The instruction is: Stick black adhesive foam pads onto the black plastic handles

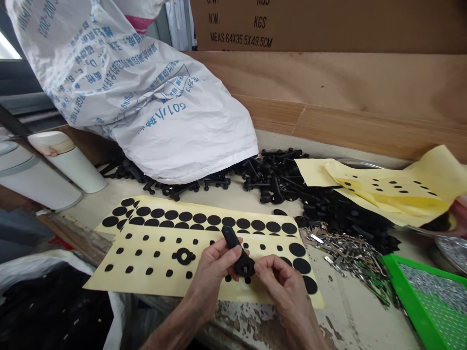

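A black plastic lever-shaped part point(231, 239) with a round end is gripped between the thumb and fingers of my left hand point(209, 270). Its narrow end points up and away, and a small square recess or insert shows in the round end. My right hand point(282, 282) is pinched closed beside that round end; anything between its fingertips is too small or hidden to name. Beneath both hands lie yellow backing sheets point(146, 283) carrying small black pads and larger black discs point(301, 266). A black ring-shaped piece point(183, 256) rests on the top sheet, left of my left hand.
Black plastic parts point(273, 182) are heaped behind the sheets, partly under a white woven sack point(189, 131). Small metal strips point(350, 257) lie to the right, near a green tray point(412, 291). Another person's hand point(458, 216) touches yellow sheets at right. Two pale bottles point(69, 163) stand left.
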Demonstrator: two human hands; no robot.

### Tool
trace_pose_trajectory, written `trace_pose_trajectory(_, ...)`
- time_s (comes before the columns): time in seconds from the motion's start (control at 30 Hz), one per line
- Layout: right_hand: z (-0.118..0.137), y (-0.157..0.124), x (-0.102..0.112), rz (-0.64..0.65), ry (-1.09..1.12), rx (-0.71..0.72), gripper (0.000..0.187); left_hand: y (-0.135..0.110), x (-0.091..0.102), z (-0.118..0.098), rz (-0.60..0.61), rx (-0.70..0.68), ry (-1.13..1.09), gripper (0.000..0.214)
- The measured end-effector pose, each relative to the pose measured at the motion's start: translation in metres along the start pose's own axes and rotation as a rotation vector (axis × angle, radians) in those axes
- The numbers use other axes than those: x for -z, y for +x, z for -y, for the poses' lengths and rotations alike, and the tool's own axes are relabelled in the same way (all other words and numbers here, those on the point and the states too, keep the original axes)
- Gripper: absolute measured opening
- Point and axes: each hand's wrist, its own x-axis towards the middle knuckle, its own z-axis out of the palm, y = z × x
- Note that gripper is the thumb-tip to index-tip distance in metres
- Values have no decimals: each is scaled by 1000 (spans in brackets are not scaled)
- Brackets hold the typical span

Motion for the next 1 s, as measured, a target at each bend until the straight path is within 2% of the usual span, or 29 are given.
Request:
trace_pose_trajectory(0.4,-1,-4,-3,-70,-328,153,24,-2,-2,-4,7,18,55,33)
trace_pose_trajectory(0.47,-3,-6,-4,-110,-474,295,21,-2,-2,-4,-8,14,46,35)
trace_pose_trajectory(0.6,-7,-8,-4,-198,-749,702,14,-1,-2,-4,-33,-3,51,34)
trace_pose_trajectory(0.67,-10,-9,-2,-229,-801,769,14,-1,-1,-4,-29,-6,55,31)
trace_pose_trajectory(0.73,-11,-8,2,-228,-798,721,19,-2,0,-3,-17,-2,49,31)
trace_pose_trajectory(0.8,-11,-6,8,-192,-722,585,25,-3,2,-3,2,-1,33,30)
trace_pose_trajectory(0.9,-8,-2,13,-113,-492,330,35,-3,3,-2,20,-9,21,31)
trace_pose_trajectory(1.0,-4,1,9,13,-270,216,35,-3,3,-3,22,-11,17,29)
